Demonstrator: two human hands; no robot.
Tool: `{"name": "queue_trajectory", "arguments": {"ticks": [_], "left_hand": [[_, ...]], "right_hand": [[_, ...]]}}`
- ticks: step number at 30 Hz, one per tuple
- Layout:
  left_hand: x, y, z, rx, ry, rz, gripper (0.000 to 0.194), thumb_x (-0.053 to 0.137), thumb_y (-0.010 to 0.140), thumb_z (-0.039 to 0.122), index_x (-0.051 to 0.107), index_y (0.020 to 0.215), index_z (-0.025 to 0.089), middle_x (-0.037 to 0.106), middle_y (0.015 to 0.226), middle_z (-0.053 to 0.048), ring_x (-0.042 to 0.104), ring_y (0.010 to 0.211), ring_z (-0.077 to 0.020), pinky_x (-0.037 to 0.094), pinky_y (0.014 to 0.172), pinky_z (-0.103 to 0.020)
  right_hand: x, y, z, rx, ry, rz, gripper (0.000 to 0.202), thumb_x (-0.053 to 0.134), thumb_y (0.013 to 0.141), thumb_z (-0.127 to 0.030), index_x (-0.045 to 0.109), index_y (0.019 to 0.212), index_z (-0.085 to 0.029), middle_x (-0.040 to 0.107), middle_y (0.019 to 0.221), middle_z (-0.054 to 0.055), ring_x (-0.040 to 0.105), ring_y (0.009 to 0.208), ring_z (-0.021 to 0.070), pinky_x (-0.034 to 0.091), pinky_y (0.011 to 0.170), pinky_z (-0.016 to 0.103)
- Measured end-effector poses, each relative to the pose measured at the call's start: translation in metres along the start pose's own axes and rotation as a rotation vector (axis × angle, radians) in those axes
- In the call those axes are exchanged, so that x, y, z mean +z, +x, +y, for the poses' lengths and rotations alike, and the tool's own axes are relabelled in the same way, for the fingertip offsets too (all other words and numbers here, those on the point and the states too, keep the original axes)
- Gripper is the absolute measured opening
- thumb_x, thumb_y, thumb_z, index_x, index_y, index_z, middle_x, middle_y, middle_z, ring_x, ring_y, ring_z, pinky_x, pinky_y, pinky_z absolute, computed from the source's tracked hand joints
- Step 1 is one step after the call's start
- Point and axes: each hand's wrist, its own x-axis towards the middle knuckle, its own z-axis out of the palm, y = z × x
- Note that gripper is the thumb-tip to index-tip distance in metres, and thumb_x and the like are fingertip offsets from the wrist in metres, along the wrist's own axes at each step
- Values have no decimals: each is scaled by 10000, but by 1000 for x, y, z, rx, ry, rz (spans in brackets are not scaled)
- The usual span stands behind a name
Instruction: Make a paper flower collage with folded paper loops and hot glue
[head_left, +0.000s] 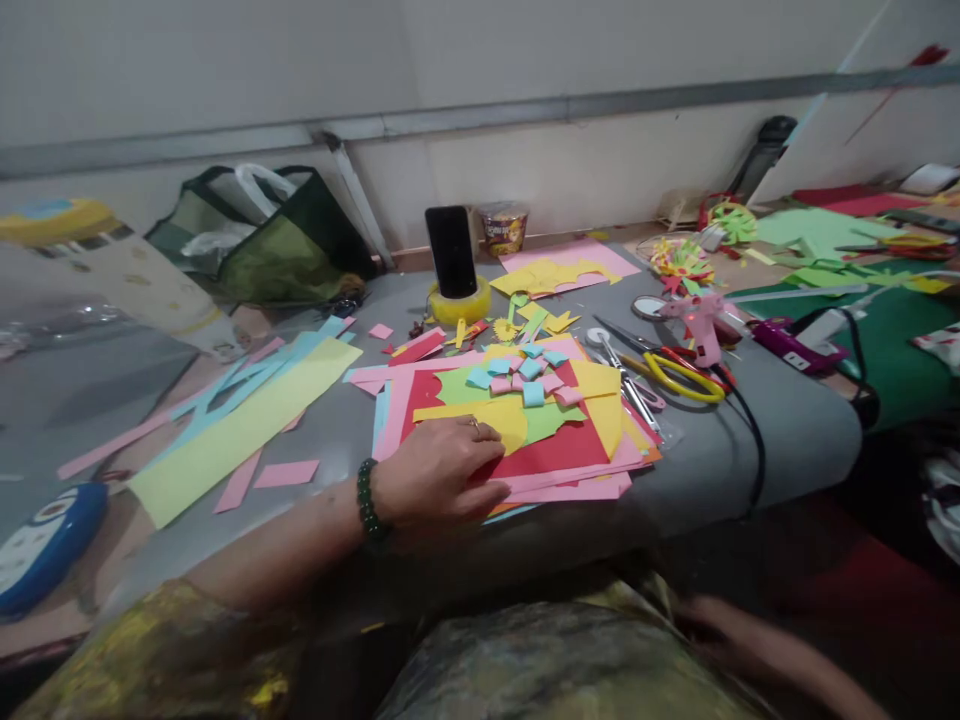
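My left hand (442, 467), with a ring and a dark bead bracelet (369, 498), rests palm down on a stack of coloured paper, its fingers slightly bent over a yellow piece (510, 422) and the red sheet (555, 452). Nothing shows gripped in it. Small blue and pink folded paper pieces (531, 369) lie just beyond the fingers, on green paper (551, 422). Low at the right, beside my clothing, my right forearm (780, 650) is blurred; the hand (701, 612) is down at my lap, its fingers hidden in shadow.
A phone (452, 252) stands in a yellow tape roll (459, 303). Scissors (682, 377), a pink glue gun (701, 325) with a black cable and a purple tool (796, 347) lie right. Paper strips (247, 430) spread left, near a green bag (285, 240) and blue case (51, 545).
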Motion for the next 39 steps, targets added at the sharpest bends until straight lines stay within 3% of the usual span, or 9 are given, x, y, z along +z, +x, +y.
{"name": "queue_trajectory", "arguments": {"ticks": [3,7,13,15,20,25,31,35,39], "left_hand": [[-5,2,13,-20,112,-59,348,546,963,452,692,1045,147,727,1093,-137,681,958,-267,548,780,-356],[0,1,28,8,299,-90,506,549,966,517,651,1193,77,723,1111,-184,693,943,-287,581,749,-370],[31,-4,25,138,550,240,733,495,928,681,699,1128,5,732,1043,-246,705,847,-301,586,682,-370],[38,-7,24,162,578,291,800,458,916,727,707,1128,-3,732,1059,-256,705,869,-310,587,695,-373],[41,-11,26,113,556,312,769,515,913,689,696,1167,-14,731,1106,-259,704,914,-313,584,706,-361],[46,-11,29,72,475,316,638,521,958,575,672,1215,10,717,1148,-254,689,980,-300,570,776,-350],[51,-12,30,64,475,379,568,498,978,502,696,1157,0,715,1136,-272,680,945,-303,543,763,-357],[48,-12,32,56,467,398,533,513,973,464,693,1161,-2,710,1130,-275,666,946,-304,525,750,-357],[45,-11,33,29,427,369,517,514,972,482,707,1102,20,715,1050,-227,643,834,-265,504,660,-341]], "right_hand": [[-37,15,6,93,58,62,519,630,746,-598,810,1041,-211,806,951,111,755,818,301,621,724,366],[-94,14,-12,-12,-18,508,501,597,794,-681,785,940,-240,793,918,109,735,819,288,605,729,369],[-163,73,-21,-21,-296,1134,481,533,833,-629,727,964,-210,744,1118,159,674,1067,339,539,910,476],[-184,105,-19,56,-276,1116,405,569,841,-562,711,960,-202,752,1106,154,673,1085,317,518,939,438],[-214,155,-20,177,-107,945,274,715,734,-401,565,595,-219,570,450,4,630,568,218,457,568,297],[-224,149,-31,228,-36,1110,372,733,667,-295,428,459,-250,366,366,-48,431,452,143,307,457,278],[-222,114,-64,98,189,1406,264,733,670,-290,506,543,-243,442,487,-45,391,511,125,333,495,288],[-186,93,-87,-225,402,1497,106,726,591,-259,629,611,-223,543,554,-40,444,490,127,422,525,303],[-126,66,-110,-281,504,1382,64,695,649,-241,706,711,-237,681,722,-2,628,622,184,531,597,331]]}}
